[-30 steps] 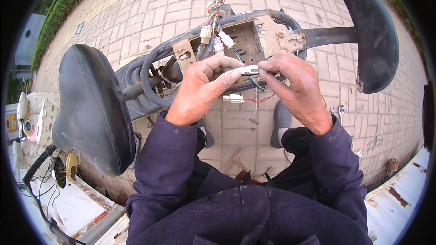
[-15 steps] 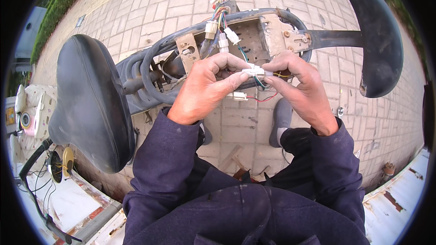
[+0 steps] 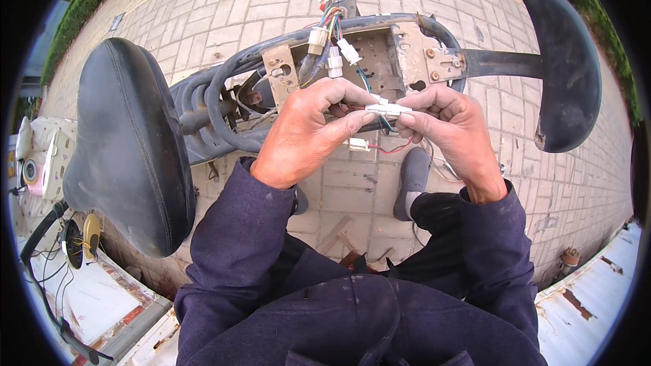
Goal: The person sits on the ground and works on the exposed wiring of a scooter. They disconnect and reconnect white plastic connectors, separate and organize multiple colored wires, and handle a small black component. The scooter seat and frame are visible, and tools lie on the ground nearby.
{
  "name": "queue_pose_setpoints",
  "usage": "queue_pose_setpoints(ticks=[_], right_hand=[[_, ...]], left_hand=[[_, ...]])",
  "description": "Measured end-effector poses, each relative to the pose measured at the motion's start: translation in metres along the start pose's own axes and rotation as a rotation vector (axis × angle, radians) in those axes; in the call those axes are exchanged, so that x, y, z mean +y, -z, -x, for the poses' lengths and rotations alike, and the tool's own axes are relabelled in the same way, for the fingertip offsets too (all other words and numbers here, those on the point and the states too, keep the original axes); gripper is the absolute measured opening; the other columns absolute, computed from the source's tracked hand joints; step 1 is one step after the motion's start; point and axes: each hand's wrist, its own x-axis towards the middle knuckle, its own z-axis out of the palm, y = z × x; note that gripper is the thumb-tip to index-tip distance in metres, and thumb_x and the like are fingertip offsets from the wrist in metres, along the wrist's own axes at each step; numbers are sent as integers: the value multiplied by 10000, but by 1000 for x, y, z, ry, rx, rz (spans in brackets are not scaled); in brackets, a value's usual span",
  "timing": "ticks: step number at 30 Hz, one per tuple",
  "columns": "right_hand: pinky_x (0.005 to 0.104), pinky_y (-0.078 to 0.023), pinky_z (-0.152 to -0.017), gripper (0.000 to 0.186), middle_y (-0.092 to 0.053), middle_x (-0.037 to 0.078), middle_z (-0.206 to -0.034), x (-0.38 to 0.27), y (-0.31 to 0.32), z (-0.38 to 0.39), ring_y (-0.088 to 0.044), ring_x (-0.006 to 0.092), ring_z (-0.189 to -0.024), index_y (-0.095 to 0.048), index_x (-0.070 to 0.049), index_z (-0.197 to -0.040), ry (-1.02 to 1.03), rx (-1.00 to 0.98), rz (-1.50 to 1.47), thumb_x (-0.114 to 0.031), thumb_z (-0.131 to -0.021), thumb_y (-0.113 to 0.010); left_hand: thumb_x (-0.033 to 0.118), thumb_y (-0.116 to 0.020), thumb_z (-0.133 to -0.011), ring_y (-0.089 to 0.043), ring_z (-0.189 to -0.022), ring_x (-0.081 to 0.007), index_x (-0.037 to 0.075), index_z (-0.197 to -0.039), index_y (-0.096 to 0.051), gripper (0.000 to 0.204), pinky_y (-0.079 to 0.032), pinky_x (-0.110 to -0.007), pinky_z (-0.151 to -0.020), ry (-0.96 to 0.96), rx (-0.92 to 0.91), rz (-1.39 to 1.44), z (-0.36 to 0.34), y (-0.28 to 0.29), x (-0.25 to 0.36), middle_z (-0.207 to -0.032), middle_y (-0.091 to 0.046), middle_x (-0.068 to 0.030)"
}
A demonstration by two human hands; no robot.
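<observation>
Between my hands is a white plug connector [image 3: 385,109], held over the open frame box. My left hand [image 3: 313,124] pinches its left end between thumb and fingers. From the other side my right hand [image 3: 449,130] grips the right end, fingertips close to the left ones. Thin wires run off the connector, partly hidden by the fingers. Just below it hangs another white connector [image 3: 359,144] with a red wire. Several more white connectors, among them an upright one [image 3: 334,61], hang from a coloured wire bundle beyond my left hand.
A vehicle frame [image 3: 237,71] with bent black tubes lies in front of me. A black saddle [image 3: 132,149] stands at the left, a curved black pad [image 3: 563,68] at the right. White rusty panels [image 3: 590,298] flank me on the paving [image 3: 542,190].
The two hands have drawn slightly closer together on the connector, with the right fingers now further over its end. The view has shifted a little.
</observation>
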Motion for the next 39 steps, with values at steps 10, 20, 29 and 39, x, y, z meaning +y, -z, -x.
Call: queue_pose_setpoints(ticks=[10,20,29,39], right_hand=[[212,-491,-653,173,-701,30,-866,4,-5,0,-607,65,-755,-709,7,-1039,68,46,44,-85,-894,-710],[219,-511,-652,158,-701,55,-838,5,-7,-1,-624,78,-724,-698,17,-1027,12,12,-34,-77,-900,-699],[234,-527,-661,171,-699,73,-855,-6,-1,-1,-648,104,-748,-675,32,-1054,-28,-36,-46,-85,-932,-651],[225,-510,-637,157,-690,65,-863,-4,-2,-2,-638,96,-746,-659,24,-1048,-29,-45,-59,-90,-942,-639]], left_hand=[[51,-698,-879,-639,-808,-104,-18,-1030,-717,167,-515,-246,-719,128,23,188,2,-5,0,-915,-694,-59],[8,-708,-856,-653,-854,-103,-24,-1041,-728,189,-525,-236,-769,195,2,297,3,0,-1,-934,-717,-62],[-30,-701,-835,-643,-912,-138,-11,-1064,-719,231,-511,-261,-815,93,-81,109,-1,11,1,-980,-695,-75],[15,-700,-851,-625,-891,-152,-12,-1045,-712,197,-490,-275,-791,-12,-120,-65,-6,14,-6,-945,-675,-84]])
